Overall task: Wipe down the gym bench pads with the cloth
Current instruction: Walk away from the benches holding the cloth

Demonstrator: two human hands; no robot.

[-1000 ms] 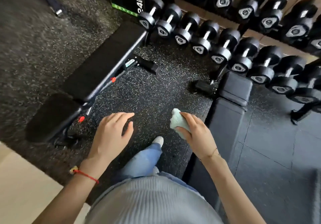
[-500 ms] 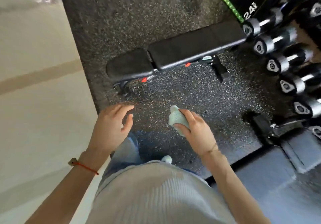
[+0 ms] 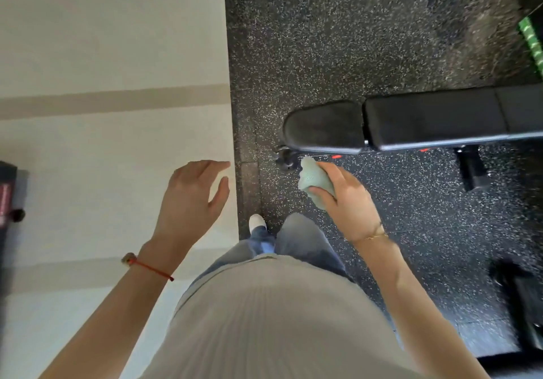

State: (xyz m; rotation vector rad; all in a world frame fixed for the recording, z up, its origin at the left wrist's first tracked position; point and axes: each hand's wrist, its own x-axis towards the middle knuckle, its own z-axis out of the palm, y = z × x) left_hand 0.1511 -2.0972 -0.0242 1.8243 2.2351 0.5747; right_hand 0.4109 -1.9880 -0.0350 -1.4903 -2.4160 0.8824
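r hand point(image 3: 349, 199) grips green cloth point(image 3: 315, 181) | l hand point(image 3: 191, 202) loose, empty | bench pads point(image 3: 323, 127) nearby

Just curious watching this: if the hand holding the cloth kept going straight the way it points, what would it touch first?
Probably the bench: the right hand, with the green cloth in its grip, points at the seat pad. Depth is unclear, so it might meet the frame below.

Dark speckled rubber floor point(image 3: 367, 40) on the right, meeting pale smooth flooring point(image 3: 102, 40) on the left along a straight edge. Two tan stripes point(image 3: 111, 100) across the pale part. Black and dark red object point(image 3: 6, 193) at far left edge. Green strip point(image 3: 530, 43) at upper right.
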